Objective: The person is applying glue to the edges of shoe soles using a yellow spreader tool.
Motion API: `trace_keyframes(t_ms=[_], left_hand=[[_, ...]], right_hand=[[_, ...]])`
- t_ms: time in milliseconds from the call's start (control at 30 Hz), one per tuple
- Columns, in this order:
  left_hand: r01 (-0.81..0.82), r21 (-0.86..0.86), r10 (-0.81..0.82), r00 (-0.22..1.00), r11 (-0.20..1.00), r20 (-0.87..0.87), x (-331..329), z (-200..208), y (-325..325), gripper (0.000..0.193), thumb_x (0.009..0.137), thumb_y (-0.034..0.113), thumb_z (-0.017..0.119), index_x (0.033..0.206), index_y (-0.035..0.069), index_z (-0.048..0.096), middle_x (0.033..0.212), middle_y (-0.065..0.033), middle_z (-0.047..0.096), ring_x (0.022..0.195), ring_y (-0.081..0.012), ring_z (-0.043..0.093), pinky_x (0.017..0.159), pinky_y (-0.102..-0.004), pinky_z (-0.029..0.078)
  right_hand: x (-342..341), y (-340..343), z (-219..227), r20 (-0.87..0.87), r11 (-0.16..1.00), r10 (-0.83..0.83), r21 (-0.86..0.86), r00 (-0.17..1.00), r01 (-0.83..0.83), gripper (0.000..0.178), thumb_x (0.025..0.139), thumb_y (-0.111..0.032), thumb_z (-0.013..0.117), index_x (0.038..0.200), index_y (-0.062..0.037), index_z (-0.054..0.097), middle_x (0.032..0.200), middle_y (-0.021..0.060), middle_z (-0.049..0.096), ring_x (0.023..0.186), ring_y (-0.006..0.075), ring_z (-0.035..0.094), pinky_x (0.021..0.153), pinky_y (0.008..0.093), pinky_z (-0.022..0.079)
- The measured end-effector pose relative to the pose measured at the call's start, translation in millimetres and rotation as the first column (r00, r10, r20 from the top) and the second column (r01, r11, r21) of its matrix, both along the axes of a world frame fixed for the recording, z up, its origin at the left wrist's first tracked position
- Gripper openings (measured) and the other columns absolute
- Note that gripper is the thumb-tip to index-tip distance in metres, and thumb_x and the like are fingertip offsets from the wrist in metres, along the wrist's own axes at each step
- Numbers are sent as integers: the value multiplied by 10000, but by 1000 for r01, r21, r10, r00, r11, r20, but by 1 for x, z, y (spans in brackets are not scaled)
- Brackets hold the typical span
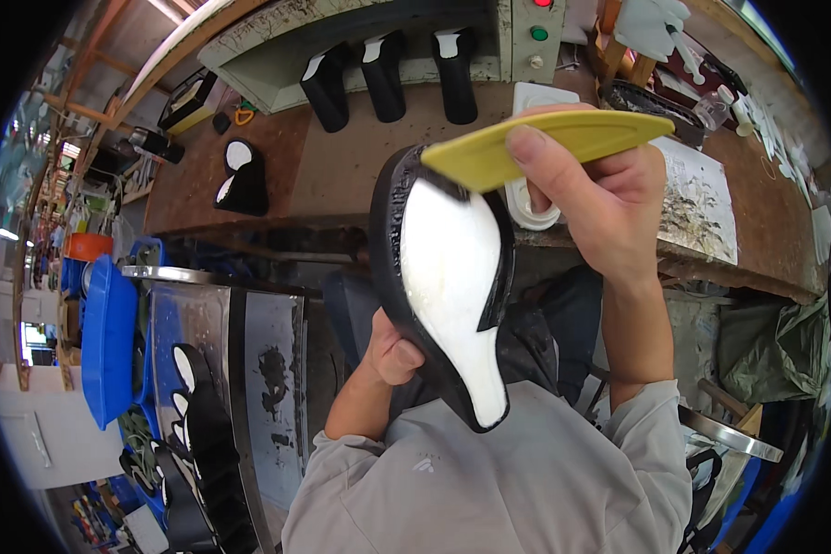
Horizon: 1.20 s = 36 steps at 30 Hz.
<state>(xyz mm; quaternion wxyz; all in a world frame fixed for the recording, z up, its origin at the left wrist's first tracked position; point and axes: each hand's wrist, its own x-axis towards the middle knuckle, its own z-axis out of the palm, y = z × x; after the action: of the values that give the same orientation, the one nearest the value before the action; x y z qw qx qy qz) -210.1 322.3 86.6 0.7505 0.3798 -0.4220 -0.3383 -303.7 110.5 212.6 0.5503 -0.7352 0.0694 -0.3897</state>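
Note:
A black shoe upper [386,245] with a white underside is turned bottom-up, its wide toe end away from me and its narrow heel near my chest. My left hand [397,354] grips it from the left side; most of its fingers are hidden behind it. In my right hand [600,189] is a flat olive-yellow piece [563,138], tapered at one end, with the thumb on its face and the fingers behind. The yellow piece's left end overlaps the toe edge, where dark, rough, pleated material shows. I cannot tell what kind of thing it is.
On the bench [286,185], several black shoe uppers [383,83] stand by a pale machine [277,55]. Another upper [249,185] stands left. A white container [535,214] and stained sheet [702,203] are at right. More uppers [212,462] crowd a rack left, near a blue bin [109,342].

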Motion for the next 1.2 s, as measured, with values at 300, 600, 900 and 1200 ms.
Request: trace_keyframes(t_ms=[300,600,900,1200], left_hand=[[-74,209,108,982,975,-155,44,-42,-32,864,887,683,351,1382,-24,372,1237,-254,545,891,-269,621,741,-362,518],[-108,379,275,865,919,-421,73,-82,-82,731,948,623,324,1304,-3,451,1132,-150,614,942,-233,637,819,-319,512],[-614,359,593,785,703,181,22,-50,-31,682,734,99,744,1306,-55,406,1179,-134,569,1043,-199,569,933,-337,442],[-827,-149,771,418,542,480,163,166,-218,611,739,330,708,1198,-32,530,997,-182,668,910,-290,654,812,-370,494]], right_hand=[[-55,6,-71,3,985,98,141,995,-98,63,771,-35,674,832,-25,667,696,19,594,554,100,520,512,239,418],[2,17,-211,-336,582,692,783,639,-218,400,942,-323,590,1174,3,579,715,9,609,640,86,573,571,218,448],[15,24,-191,-532,733,679,534,506,-422,333,940,-277,596,1111,9,614,764,24,636,699,99,603,652,265,482],[-31,-11,-140,-444,865,434,447,784,-226,353,942,-261,589,1147,26,608,729,8,611,691,81,568,640,243,463]])
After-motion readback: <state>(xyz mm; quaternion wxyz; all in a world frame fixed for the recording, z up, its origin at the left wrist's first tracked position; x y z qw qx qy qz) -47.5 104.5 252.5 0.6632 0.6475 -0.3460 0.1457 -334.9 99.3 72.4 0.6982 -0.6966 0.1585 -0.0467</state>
